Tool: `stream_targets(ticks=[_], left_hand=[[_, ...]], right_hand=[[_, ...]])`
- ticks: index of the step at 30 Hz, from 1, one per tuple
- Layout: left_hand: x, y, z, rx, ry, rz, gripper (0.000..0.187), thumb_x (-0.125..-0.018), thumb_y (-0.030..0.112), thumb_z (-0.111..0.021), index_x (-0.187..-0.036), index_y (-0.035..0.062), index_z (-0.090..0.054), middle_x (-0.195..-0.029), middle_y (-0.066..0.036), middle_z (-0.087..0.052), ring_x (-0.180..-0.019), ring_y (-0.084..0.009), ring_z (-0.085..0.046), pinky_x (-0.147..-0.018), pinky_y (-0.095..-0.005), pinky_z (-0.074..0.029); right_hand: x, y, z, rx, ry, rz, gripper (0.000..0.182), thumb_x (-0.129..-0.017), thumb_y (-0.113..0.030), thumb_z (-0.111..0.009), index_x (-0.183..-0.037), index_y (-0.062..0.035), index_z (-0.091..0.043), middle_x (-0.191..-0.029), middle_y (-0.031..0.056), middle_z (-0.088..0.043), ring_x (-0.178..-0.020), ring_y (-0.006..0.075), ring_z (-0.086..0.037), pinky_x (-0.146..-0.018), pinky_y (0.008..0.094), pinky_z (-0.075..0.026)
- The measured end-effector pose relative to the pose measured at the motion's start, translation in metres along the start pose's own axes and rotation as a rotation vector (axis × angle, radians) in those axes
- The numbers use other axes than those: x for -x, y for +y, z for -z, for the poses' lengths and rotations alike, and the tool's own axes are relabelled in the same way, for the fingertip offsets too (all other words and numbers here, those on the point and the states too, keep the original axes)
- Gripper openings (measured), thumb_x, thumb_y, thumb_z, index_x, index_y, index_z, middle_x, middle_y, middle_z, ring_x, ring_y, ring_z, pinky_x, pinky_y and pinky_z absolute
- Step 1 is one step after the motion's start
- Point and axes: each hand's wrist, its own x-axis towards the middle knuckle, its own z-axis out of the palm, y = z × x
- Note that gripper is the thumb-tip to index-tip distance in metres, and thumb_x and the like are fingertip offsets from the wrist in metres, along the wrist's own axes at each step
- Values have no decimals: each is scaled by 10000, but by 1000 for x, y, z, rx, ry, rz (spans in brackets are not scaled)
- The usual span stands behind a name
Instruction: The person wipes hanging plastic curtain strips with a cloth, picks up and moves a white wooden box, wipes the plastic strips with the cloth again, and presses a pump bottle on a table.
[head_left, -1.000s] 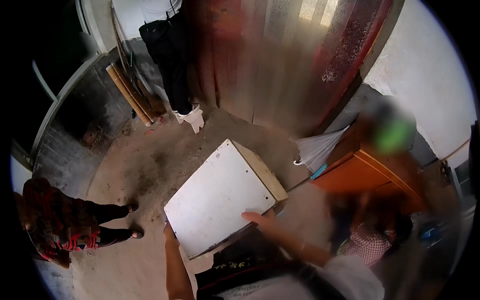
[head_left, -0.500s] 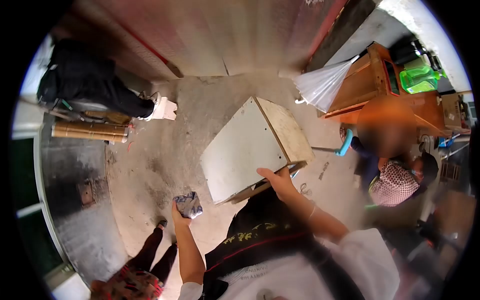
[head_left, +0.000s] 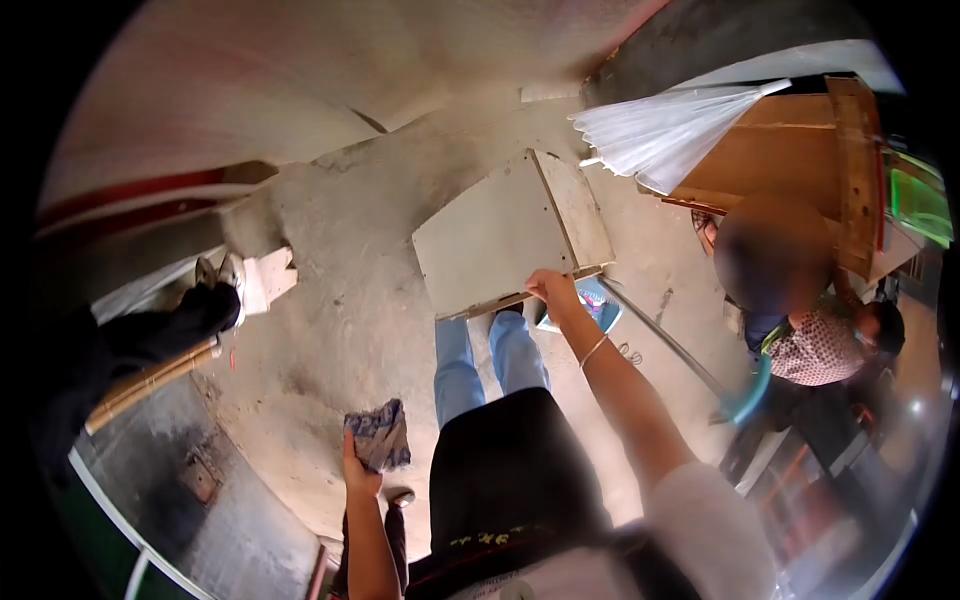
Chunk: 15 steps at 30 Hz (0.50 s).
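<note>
My left hand [head_left: 358, 470] is closed round a crumpled grey-blue patterned cloth [head_left: 380, 437], held out over the floor at my left. My right hand [head_left: 552, 287] grips the near edge of a box-like wooden cabinet [head_left: 490, 235]. The cabinet has a pale, off-white panel facing up and slanted edges, and it stands just beyond my feet. Its near edge is under my curled fingers; the fingertips are partly hidden. Beside my right foot lies a blue dustpan [head_left: 606, 316] with something colourful in it, partly behind the cabinet and hand.
A grey pole [head_left: 665, 335] runs from the dustpan toward the right. A person [head_left: 815, 345] sits at the right near a wooden cabinet [head_left: 780, 150] with a folded white umbrella [head_left: 680, 130] before it. Another person's dark-clothed leg [head_left: 170, 325] is at the left, by a pale block [head_left: 268, 278].
The cabinet now sits farther from my body, showing my legs and the dustpan. My right hand has shifted its grip along the near edge. The cloth hangs more spread out, and the view has turned.
</note>
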Motion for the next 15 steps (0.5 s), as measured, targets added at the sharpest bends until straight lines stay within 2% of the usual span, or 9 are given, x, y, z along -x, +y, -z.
stream_targets(ticks=[1, 2, 4, 5, 7, 11, 14, 15], left_hand=[[-18, 12, -9, -121, 18, -13, 542, -968, 425, -438, -1348, 39, -444, -1339, -148, -511, -1218, -335, -506, -1035, -493, -395], [-19, 9, -13, -124, 27, -5, 542, -968, 425, -438, -1348, 39, -444, -1339, -148, -511, -1218, -335, -506, -1035, -493, -395], [-33, 26, -55, -212, -41, 32, 493, -963, 395, -480, -1330, 66, -468, -1308, -103, -547, -1171, -291, -549, -1012, -433, -423], [-34, 26, -58, -217, 30, 42, 489, -972, 383, -461, -1337, 59, -455, -1314, -103, -541, -1175, -287, -548, -1013, -434, -423], [-58, 41, -60, -291, 45, 57, 485, -973, 379, -457, -1336, 58, -456, -1311, -103, -543, -1174, -287, -548, -1010, -436, -425], [-68, 57, -69, -369, 65, 77, 480, -974, 377, -451, -1331, 57, -461, -1302, -99, -549, -1174, -275, -546, -1018, -432, -416], [-83, 62, -76, -398, 78, 92, 484, -972, 385, -454, -1332, 61, -462, -1308, -97, -545, -1185, -271, -536, -1027, -433, -404], [-85, 65, -80, -413, 78, 87, 487, -970, 388, -457, -1332, 63, -462, -1311, -95, -543, -1191, -270, -531, -1031, -434, -400]], right_hand=[[-35, 3, 1, -131, 57, 18, 102, -712, -3, -597, -623, -52, -583, -667, 50, -585, -659, 164, -596, -723, 288, -533], [-52, -3, 1, -132, 64, 8, 102, -712, -3, -597, -623, -52, -583, -667, 50, -585, -659, 164, -596, -723, 288, -533], [-99, 9, 14, -202, 26, 20, 108, -718, 3, -578, -632, -60, -584, -678, 58, -582, -688, 168, -599, -777, 310, -537], [-109, 9, 14, -203, 31, 13, 108, -718, 3, -578, -632, -60, -584, -678, 58, -582, -688, 168, -599, -777, 310, -537], [-141, 17, 19, -268, 71, 35, 95, -681, 20, -600, -612, -38, -568, -643, 49, -559, -600, 161, -562, -684, 254, -520], [-171, 16, 52, -262, 46, -69, 81, -687, 26, -599, -651, -43, -578, -694, 64, -586, -647, 185, -588, -741, 286, -540], [-187, 30, 78, -285, 118, -142, 84, -683, 38, -601, -673, -42, -578, -723, 86, -594, -680, 210, -597, -765, 323, -540], [-189, 36, 83, -347, 241, -159, 71, -690, 33, -604, -691, -34, -579, -739, 96, -592, -703, 216, -596, -767, 338, -537]])
